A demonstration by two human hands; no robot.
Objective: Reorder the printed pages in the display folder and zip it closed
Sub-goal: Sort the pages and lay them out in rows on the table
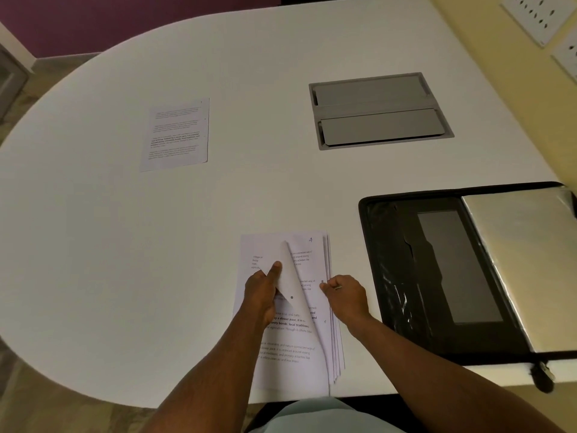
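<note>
A stack of printed pages (290, 348) lies at the table's near edge, fanned slightly along its right side. My left hand (263, 292) grips the top sheet, which is curled up and over to the left; the page beneath shows a handwritten "4" at its top right. My right hand (345, 295) rests at the stack's right edge with fingers curled, fingertips against the sheets. One single printed page (176, 134) lies apart at the far left. The black zip display folder (437, 276) lies open to the right, clear sleeves (527, 264) on its right half.
A grey recessed cable box (379, 110) with two flaps is set into the white table (125, 245) beyond the folder. The folder's zipper pull (543, 375) hangs over the near right table edge. A yellow wall with socket plates stands at the far right.
</note>
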